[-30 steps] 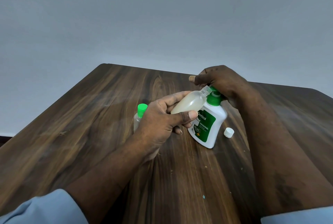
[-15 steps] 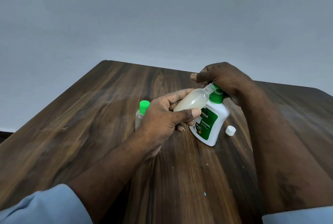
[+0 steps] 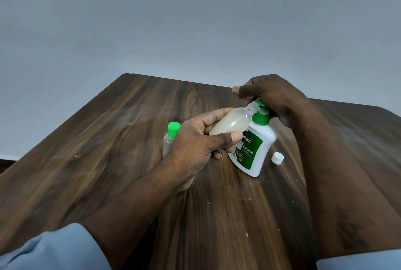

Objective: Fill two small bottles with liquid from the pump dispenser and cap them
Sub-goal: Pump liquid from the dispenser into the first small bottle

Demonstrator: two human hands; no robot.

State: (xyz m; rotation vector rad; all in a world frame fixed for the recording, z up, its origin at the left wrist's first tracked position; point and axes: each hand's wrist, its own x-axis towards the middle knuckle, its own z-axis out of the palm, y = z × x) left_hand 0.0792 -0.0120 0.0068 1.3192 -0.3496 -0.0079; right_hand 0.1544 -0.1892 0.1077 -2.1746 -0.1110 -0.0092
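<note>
filling in hand: left hand [image 3: 201,146] grips the uncapped small bottle [image 3: 232,121], tilted, neck at the nozzle of the dettol pump dispenser [image 3: 252,150]; right hand [image 3: 273,96] curls over its pump head. green-capped bottle [image 3: 171,137] stands behind the left hand. next, likely: right the bottle, fit the white cap [image 3: 277,158] lying beside the dispenser.

A small clear bottle [image 3: 230,123], uncapped and nearly full of cloudy liquid, is held tilted, its neck set against the green pump of a white dispenser [image 3: 258,152] standing on the surface [image 3: 130,161]. A second bottle [image 3: 168,142], capped in green, is stood upright further left. A white cap [image 3: 277,158] is laid just right of the dispenser.
</note>
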